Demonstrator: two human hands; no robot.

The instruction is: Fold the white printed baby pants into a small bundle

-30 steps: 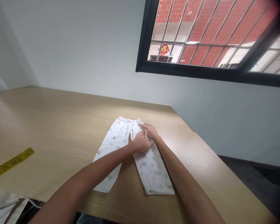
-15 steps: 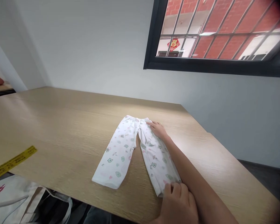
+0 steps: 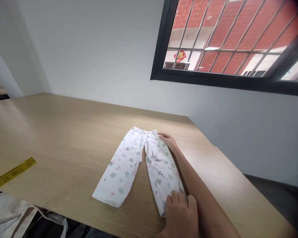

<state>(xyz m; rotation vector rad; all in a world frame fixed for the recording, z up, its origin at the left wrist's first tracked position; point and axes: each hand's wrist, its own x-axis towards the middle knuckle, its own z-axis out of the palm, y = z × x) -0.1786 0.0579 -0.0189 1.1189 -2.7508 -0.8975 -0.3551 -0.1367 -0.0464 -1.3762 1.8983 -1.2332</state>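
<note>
A small pair of white trousers [image 3: 129, 165] with a green and pink print lies flat on the wooden table [image 3: 64, 132], waistband away from me and legs spread toward me. My right hand [image 3: 168, 141] lies flat and open on the right side of the waistband, its forearm running along the right leg. My left hand [image 3: 180, 213] rests at the near table edge with its fingers laid together on the cuff of the right leg; I see nothing gripped in it.
A yellow measuring tape [image 3: 11, 174] lies at the table's left near edge. A white cloth bag [image 3: 7, 216] hangs below that edge. A white wall and a barred window [image 3: 228, 43] stand behind the table, whose right edge drops to a dark floor.
My left hand slid from the upper right leg down to its cuff. My right hand stayed on the waistband. The trousers now lie smoother.
</note>
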